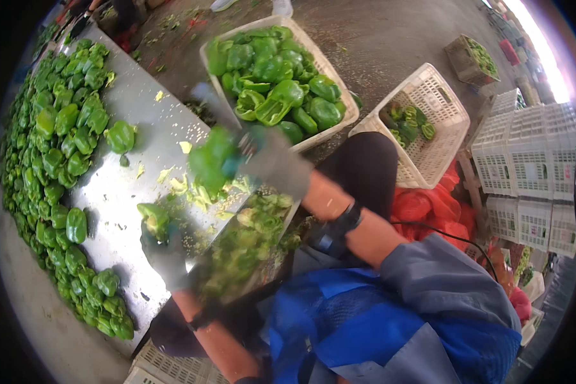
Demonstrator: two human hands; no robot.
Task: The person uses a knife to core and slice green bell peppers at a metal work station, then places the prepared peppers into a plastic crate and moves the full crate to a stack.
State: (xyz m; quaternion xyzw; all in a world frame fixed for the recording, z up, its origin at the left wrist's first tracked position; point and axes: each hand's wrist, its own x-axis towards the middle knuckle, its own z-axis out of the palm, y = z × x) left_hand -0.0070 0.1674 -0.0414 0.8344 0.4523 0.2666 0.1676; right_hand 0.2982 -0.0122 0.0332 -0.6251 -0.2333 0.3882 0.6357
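Note:
My left hand [165, 257], in a grey glove, holds a green bell pepper [154, 220] with a pale, cut-looking side above the metal table [125, 182]. My right hand [276, 161], gloved too and blurred by motion, is at a larger green pepper mass [213, 158] over the table's edge. Its fingers seem closed around it, though the blur hides the exact grip. A bluish streak beside this hand is too smeared to name. Under both hands lies a container of pepper cores and trimmings [249, 235].
Whole peppers [53, 158] are heaped along the table's far side. Seeds and pale scraps [192, 192] litter its near edge. A crate [350, 115] of opened peppers stands ahead; another crate [441, 158] holds a few pieces. Stacked crates [528, 149] and red bags [425, 206] are at right.

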